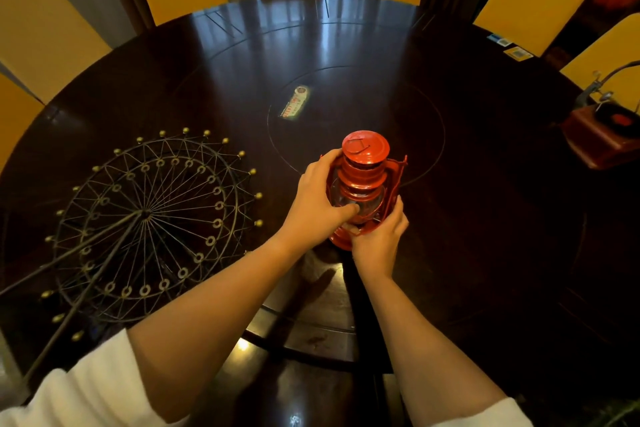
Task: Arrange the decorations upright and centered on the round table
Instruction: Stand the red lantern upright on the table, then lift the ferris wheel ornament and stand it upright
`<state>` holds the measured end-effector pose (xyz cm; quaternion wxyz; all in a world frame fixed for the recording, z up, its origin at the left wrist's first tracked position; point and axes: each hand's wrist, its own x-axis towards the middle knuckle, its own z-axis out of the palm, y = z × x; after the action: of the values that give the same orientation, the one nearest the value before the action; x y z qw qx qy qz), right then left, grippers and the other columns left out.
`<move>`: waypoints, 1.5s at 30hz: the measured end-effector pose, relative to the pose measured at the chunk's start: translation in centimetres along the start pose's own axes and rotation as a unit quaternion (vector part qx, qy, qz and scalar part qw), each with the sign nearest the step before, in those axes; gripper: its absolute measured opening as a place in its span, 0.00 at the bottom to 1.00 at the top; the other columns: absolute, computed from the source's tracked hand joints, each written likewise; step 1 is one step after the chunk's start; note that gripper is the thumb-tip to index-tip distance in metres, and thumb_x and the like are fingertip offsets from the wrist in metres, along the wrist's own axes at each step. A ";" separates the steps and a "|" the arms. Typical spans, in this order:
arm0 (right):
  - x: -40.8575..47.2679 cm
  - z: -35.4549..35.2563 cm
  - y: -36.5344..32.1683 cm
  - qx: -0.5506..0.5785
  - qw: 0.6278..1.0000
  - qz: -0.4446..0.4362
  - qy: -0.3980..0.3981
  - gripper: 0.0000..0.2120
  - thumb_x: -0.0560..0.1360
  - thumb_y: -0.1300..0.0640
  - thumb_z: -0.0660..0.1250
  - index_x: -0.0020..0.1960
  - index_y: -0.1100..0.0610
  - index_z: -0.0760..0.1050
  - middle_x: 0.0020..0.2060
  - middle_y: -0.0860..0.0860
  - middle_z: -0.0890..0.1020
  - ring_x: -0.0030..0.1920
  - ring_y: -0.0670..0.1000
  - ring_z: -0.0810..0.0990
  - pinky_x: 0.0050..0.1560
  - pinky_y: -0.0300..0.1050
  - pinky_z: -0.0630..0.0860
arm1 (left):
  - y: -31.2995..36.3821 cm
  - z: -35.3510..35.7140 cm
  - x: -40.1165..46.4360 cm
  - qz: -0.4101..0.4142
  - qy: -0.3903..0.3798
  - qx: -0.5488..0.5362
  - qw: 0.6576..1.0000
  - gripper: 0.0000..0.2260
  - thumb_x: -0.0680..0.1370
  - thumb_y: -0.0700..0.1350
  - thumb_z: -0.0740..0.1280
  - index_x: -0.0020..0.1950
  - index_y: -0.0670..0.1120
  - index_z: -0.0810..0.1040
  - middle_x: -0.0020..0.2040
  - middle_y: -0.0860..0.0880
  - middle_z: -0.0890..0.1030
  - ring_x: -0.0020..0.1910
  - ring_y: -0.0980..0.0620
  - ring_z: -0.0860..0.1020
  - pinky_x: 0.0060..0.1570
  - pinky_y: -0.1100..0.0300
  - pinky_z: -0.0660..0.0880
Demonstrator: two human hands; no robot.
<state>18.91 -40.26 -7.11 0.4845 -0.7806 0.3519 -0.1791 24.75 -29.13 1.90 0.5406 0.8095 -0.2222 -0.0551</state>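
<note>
Just below frame centre your left hand (pixel 317 199) and right hand (pixel 377 236) clasp the upright red metal hurricane lantern (pixel 363 184), short of the inlaid centre, while the wire Ferris wheel (pixel 145 218) lies flat at left and the red gramophone box (pixel 602 135) waits far right.

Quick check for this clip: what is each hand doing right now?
Left hand: closed around the red lantern, fingers on its glass globe.
Right hand: closed on the same lantern, gripping near its base.
</note>
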 end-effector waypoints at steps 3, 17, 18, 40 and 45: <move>-0.6 0.5 0.2 0.004 1.000 0.000 -0.002 0.53 0.63 0.56 0.81 0.78 0.53 0.53 0.73 0.58 0.62 0.66 0.64 0.75 0.60 0.63 0.76 | -0.3 -0.1 -0.5 -0.011 0.005 -0.013 1.000 0.36 0.66 0.55 0.76 0.67 0.74 0.61 0.65 0.57 0.71 0.70 0.51 0.68 0.71 0.47 0.68; -1.9 -0.2 -0.5 0.021 0.998 0.024 -0.046 0.54 0.68 0.54 0.80 0.80 0.52 0.46 0.74 0.62 0.63 0.71 0.63 0.70 0.64 0.57 0.71 | -0.5 -1.2 -1.3 -0.052 -0.102 0.004 0.993 0.43 0.67 0.53 0.73 0.77 0.67 0.53 0.75 0.51 0.65 0.74 0.54 0.61 0.73 0.51 0.61; -1.9 -0.6 -0.7 0.024 0.997 0.030 -0.061 0.55 0.68 0.55 0.80 0.80 0.51 0.45 0.75 0.62 0.62 0.72 0.63 0.68 0.66 0.57 0.70 | -0.5 -1.5 -1.3 -0.053 -0.118 0.015 0.991 0.45 0.69 0.52 0.73 0.79 0.65 0.51 0.77 0.50 0.63 0.76 0.53 0.60 0.75 0.49 0.60; -19.5 6.3 -8.1 0.154 0.934 0.238 -0.219 0.43 0.75 0.49 0.73 0.80 0.46 0.49 0.77 0.58 0.62 0.74 0.61 0.66 0.73 0.61 0.66 | -8.6 -32.5 -15.4 -0.198 0.162 0.177 0.950 0.23 0.79 0.46 0.69 0.74 0.50 0.71 0.62 0.50 0.74 0.42 0.63 0.73 0.39 0.72 0.71; -21.7 9.8 -9.1 0.181 0.923 0.267 -0.210 0.42 0.76 0.48 0.72 0.80 0.47 0.49 0.76 0.57 0.65 0.74 0.59 0.67 0.73 0.59 0.66 | -12.6 -37.9 -15.1 -0.233 0.168 0.153 0.946 0.21 0.80 0.44 0.69 0.73 0.49 0.71 0.46 0.62 0.70 0.34 0.58 0.80 0.23 0.74 0.71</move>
<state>13.47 -15.87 -2.31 0.7102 -0.5765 0.3989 0.0643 27.55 13.46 3.78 0.4118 0.9092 0.0607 -0.0086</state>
